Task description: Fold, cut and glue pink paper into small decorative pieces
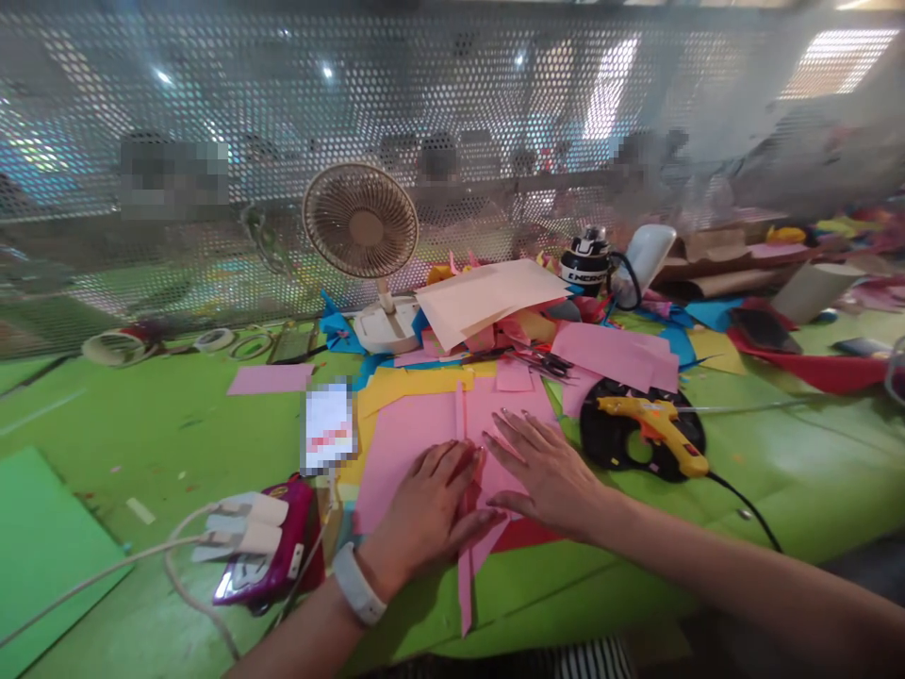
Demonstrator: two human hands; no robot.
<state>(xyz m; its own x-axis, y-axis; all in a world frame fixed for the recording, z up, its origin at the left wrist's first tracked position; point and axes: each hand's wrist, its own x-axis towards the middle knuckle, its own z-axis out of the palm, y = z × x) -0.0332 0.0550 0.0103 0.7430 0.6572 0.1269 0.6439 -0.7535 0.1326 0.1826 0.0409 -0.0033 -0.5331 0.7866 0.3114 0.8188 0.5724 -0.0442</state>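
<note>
A pink paper sheet [417, 434] with a raised fold down its middle lies on the green table [176, 434], its lower strip hanging over the front edge. My left hand [428, 509], with a white wristband, presses flat on the fold, fingers stretched out. My right hand [548, 467] lies flat on the sheet's right half, fingers spread toward the fold. Neither hand grips anything. A yellow sheet [410, 382] sits under the pink one.
A yellow glue gun [654, 429] rests on a black pad at right. A small fan [364, 231], loose coloured papers, scissors [541, 361], tape rolls [117, 347] and a magenta power strip [272, 552] surround the sheet. A perforated metal screen stands behind.
</note>
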